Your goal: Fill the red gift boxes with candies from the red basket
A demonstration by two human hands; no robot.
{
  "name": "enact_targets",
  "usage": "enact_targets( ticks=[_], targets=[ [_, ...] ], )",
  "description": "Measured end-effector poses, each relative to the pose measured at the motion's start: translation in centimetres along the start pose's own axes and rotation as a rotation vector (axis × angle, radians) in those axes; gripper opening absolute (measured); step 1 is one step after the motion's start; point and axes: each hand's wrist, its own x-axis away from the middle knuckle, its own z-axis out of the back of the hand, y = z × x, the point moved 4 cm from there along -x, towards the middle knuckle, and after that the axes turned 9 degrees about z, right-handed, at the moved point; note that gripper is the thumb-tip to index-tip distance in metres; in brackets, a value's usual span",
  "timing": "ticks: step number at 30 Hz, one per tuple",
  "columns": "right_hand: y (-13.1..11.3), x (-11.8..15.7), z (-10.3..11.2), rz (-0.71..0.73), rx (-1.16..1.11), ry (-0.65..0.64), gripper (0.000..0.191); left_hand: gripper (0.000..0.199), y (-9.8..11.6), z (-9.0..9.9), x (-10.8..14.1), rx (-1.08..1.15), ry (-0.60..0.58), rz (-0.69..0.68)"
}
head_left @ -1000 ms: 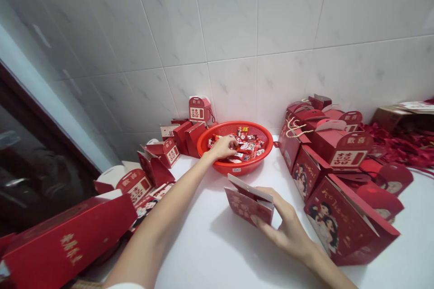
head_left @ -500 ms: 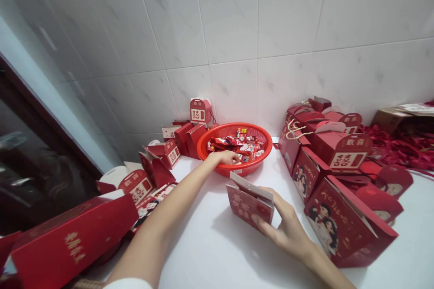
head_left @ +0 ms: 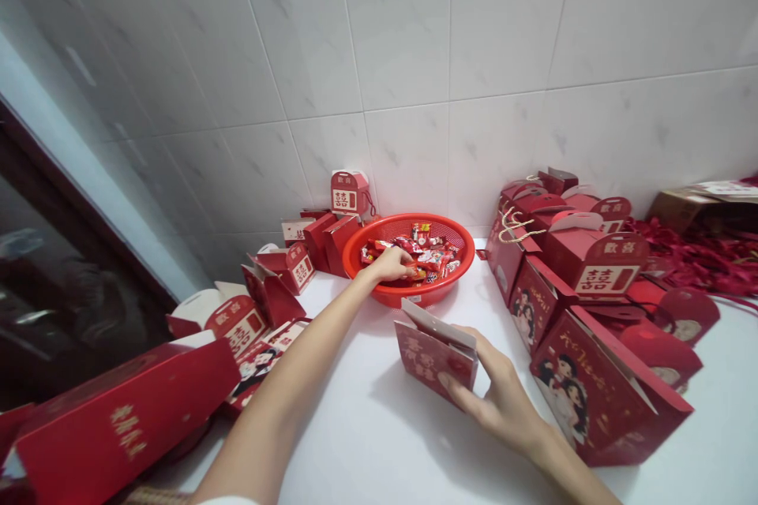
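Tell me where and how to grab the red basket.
Take the basket by its rim, probably at left and right, from the near side: the wide rim juts past the tapering body, and the wall stands behind. Boxes crowd its left, so reach in gently there.

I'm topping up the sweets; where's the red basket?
In the head view, the red basket stands mid-picture on the white table, near the tiled wall, between the left boxes and right boxes, with the left hand in it.
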Motion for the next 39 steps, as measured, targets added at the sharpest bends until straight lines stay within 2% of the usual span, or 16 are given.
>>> enact_targets(
  ticks=[6,11,14,17,19,21,22,25,29,33,36,39],
  targets=[
    [0.1,0.1,0.0,-0.02,0.03,0.017,0.047,0.036,0.1,0.8,-0.2,0.177,0.13,-0.026],
    [0.1,0.9,0.7,-0.018,0.142,0.212,0.073,0.035,1.0,1.6,0.2,0.316,0.143,-0.057],
    [-0.4,0.8,0.9,0.041,0.18,0.211,0.069,0.038,2.8,2.7,1.5,0.441,0.105,-0.1],
    [-0.7,0.3,1.0,0.068,0.198,0.172,0.062,0.041,5.7,4.2,4.2,0.583,-0.022,-0.193],
    [-0.7,0.0,1.0,0.049,0.189,0.174,0.056,0.041,7.7,4.7,6.6,0.531,-0.138,-0.235],
    [-0.5,-0.2,0.9,0.029,0.17,0.175,0.049,0.033,9.5,4.5,9.1,0.39,-0.25,-0.31],
    [-0.4,-0.2,0.9,0.023,0.163,0.177,0.047,0.026,10.3,4.2,10.2,0.306,-0.274,-0.373],
    [-0.1,-0.1,0.8,0.014,0.163,0.192,0.042,0.014,11.5,3.2,12.4,0.078,-0.222,-0.538],
    [0.2,0.1,0.8,-0.011,0.187,0.206,0.036,0.018,11.5,1.9,12.9,-0.095,-0.15,-0.621],
    [0.2,0.1,0.8,-0.008,0.192,0.215,0.032,0.018,11.1,1.8,12.8,-0.103,-0.115,-0.638],
    [0.2,0.1,0.8,0.003,0.18,0.223,0.027,0.013,10.7,1.6,12.8,-0.109,-0.175,-0.625],
    [0.3,0.1,1.0,-0.004,0.165,0.242,0.02,0.014,10.2,1.6,12.6,-0.109,-0.289,-0.541]
  ],
)
